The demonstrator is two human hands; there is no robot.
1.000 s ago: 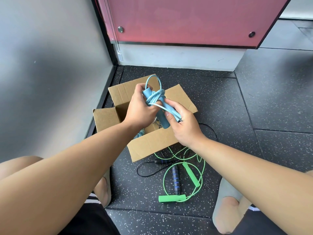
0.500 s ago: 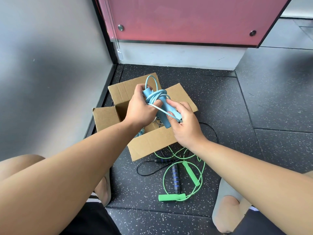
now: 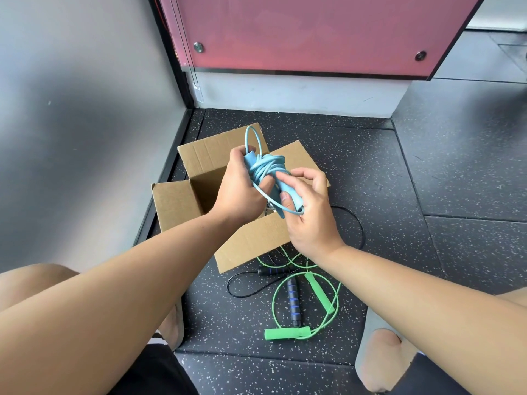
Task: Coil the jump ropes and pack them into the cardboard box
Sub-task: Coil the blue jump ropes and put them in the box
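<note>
We hold the blue jump rope (image 3: 266, 169) in both hands, up over the open mouth of the cardboard box (image 3: 251, 243). Our left hand (image 3: 242, 192) grips the bundle from the left, with its fingers curled round the coiled cord and the upper handle. One loop stands up above the fist. Our right hand (image 3: 310, 215) takes the lower handle, its thumb pressed on the near side and its fingers bent over the top. A single strand runs slack from the coil down to that hand. The rope touches no part of the box.

The box stands on the floor (image 3: 399, 166), close to the far left corner, with its flaps spread open. We cannot tell what lies inside, because our hands cover most of the opening.

Two more ropes lie tangled on the floor just beside the near side of the box. One is a green jump rope (image 3: 288, 333) with its cord looped loosely. The other is a black jump rope (image 3: 293, 300) with blue-ringed handles, and the green cord crosses it.

The floor is dark speckled matting laid in large tiles. A grey wall (image 3: 71, 109) runs along its left edge, and a pink panel (image 3: 313, 29) on a white base closes the far edge. Our bent knees and feet frame the bottom of the view.
</note>
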